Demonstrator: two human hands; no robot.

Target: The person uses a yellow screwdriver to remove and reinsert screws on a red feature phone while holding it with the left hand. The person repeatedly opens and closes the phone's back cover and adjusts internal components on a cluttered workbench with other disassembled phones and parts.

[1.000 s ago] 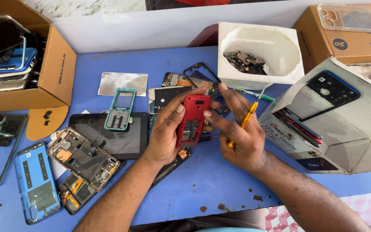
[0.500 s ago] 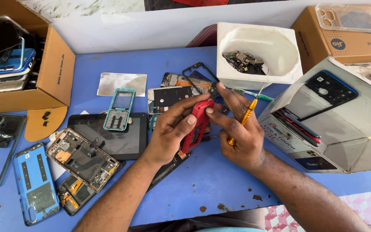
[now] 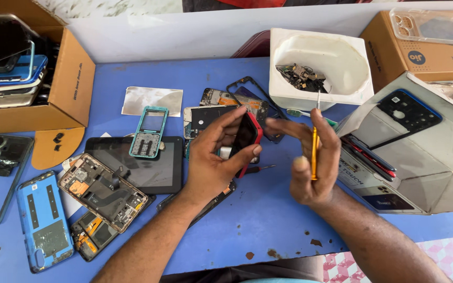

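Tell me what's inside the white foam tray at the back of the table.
The white foam tray holds a small heap of dark circuit boards and phone parts against its left side; the rest shows bare white. Anything beneath that heap is covered, and single pieces are too small to tell apart.

Even, bright daylight is cast over the blue table (image 3: 268, 220); only soft, short shadows are thrown beneath the parts. Mild glare is seen on the white tub (image 3: 342, 89) and the dark tablet screen (image 3: 153, 170). Focus is held throughout; slight wide-angle bending is noted at the edges.
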